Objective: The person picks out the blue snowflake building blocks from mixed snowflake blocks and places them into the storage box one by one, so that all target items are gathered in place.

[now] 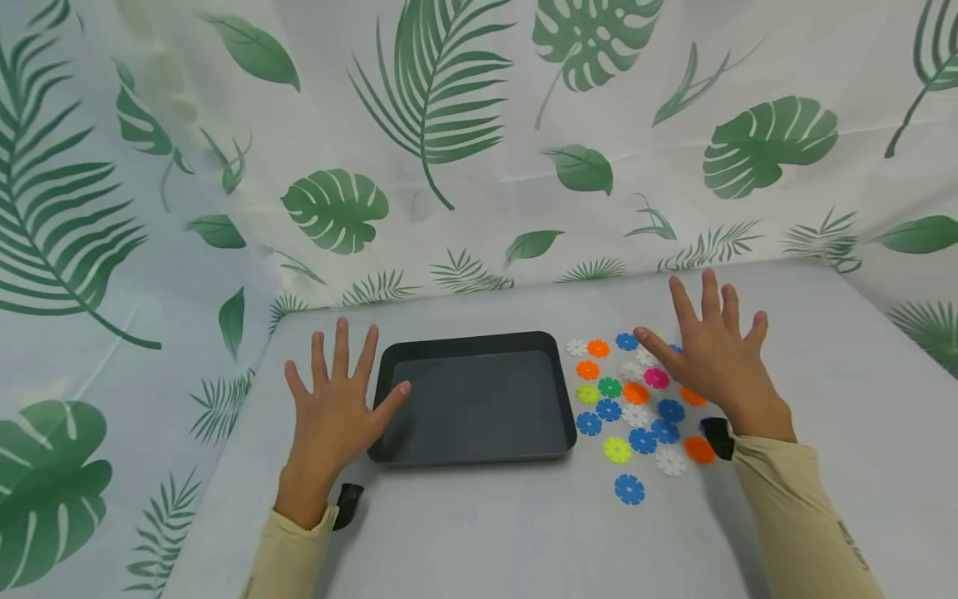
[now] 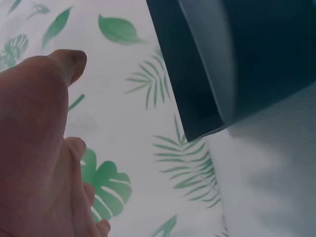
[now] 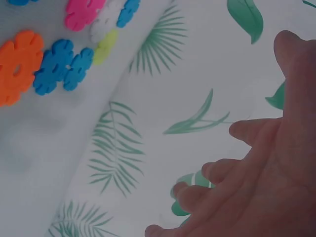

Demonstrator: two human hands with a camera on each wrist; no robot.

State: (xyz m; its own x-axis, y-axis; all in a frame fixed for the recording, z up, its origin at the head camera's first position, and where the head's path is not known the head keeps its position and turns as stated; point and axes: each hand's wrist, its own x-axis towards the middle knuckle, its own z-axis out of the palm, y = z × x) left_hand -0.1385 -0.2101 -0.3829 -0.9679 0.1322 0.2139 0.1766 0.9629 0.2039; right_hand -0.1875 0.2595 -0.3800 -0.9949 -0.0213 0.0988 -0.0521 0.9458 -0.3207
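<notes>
Tray point(image 1: 479, 408) and discs point(image 1: 635, 393) sat side by side on the table point(image 1: 479, 532), neither of them gripped. Left hand point(image 1: 333, 420) hung at the tray's 9 o'clock end, fingers spread and holding nothing, its thumb crossing the rim in the head view; the left wrist view showed a gap between thumb and tray, so the two looked apart. Right hand point(image 1: 718, 358) was likewise splayed and bare, hovering over the 2 o'clock side of the discs, its thumb aimed at 10 o'clock and the other fingers roughly at 12. As for progress, the tray's floor showed no disc, and every disc in sight lay loose on the table toward the tray's 3 o'clock, some close together or overlapping, one stray blue disc point(image 1: 629, 489) at the group's 6 o'clock. From that, the handling seemed not yet begun, with all the visible discs unsorted by colour and any work on them left to do. The tray rested flat, hollow side up; its long axis ran about 9 to 3 o'clock, the 3 o'clock end tipped slightly toward 2, and nothing marked one end as its front. The discs, round and notched, lay flat, with no long axis and no pointing direction.
</notes>
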